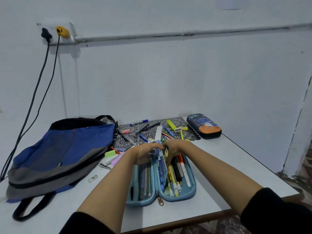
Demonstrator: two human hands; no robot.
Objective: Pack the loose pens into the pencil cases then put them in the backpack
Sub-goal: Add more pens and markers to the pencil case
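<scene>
Near the table's (pixel 228 166) front edge the blue pencil case (pixel 190 191) lies open, pretty full already. Left hand (pixel 145 154) and right hand (pixel 173 149) meet at its middle flap (pixel 162 168), can't tell what they're gripping. Plenty of loose pens (pixel 143 128) sit by the back edge; backpack (pixel 59 154) not packed yet, I reckon.

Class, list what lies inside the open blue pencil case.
The pencil case holds pens in its right half, more behind the mesh pocket. The left hand and right hand hide their far ends.
</scene>
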